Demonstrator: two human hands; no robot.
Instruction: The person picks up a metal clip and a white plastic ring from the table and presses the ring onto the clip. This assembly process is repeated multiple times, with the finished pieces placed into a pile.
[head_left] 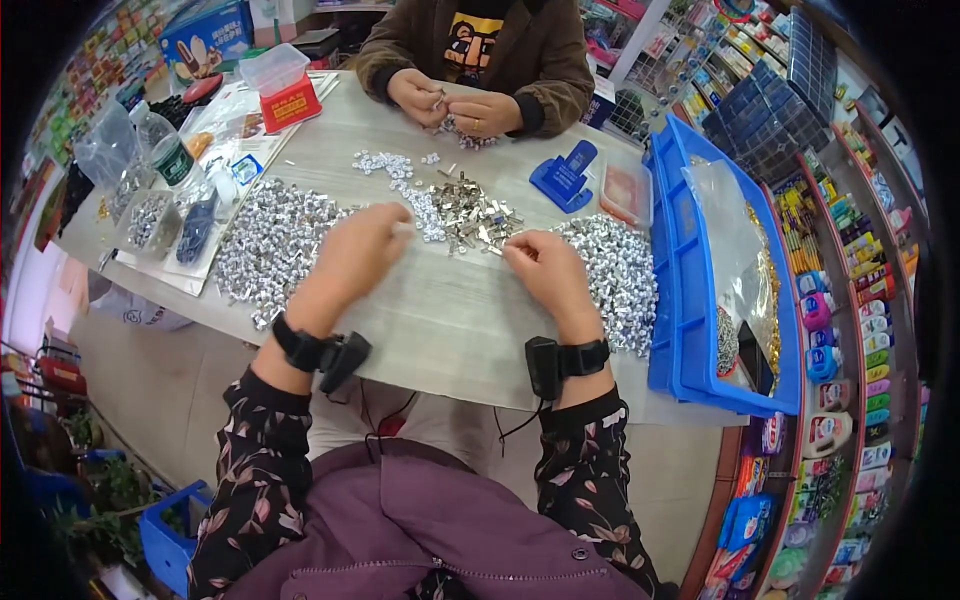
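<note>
My left hand point(360, 253) hovers over the table beside small white pieces point(428, 216). Its fingers look curled but are smeared by motion, so I cannot make out what they hold. The thumb and fingers of my right hand point(550, 272) are pinched together at the edge of a loose pile of small flat metal pieces point(470, 205); a small metal piece point(492, 249) shows at the fingertips. Left of my left hand spreads a big heap of small silver-and-white parts point(270, 240). A similar heap point(615, 275) lies right of my right hand.
Across the table point(430, 340), another person's hands point(450, 105) hold small parts. A blue plastic holder point(566, 178) and a clear tub point(625, 190) stand at the far right. A blue crate point(690, 300) borders the right side. A bottle point(165, 150) and red box point(290, 106) stand left.
</note>
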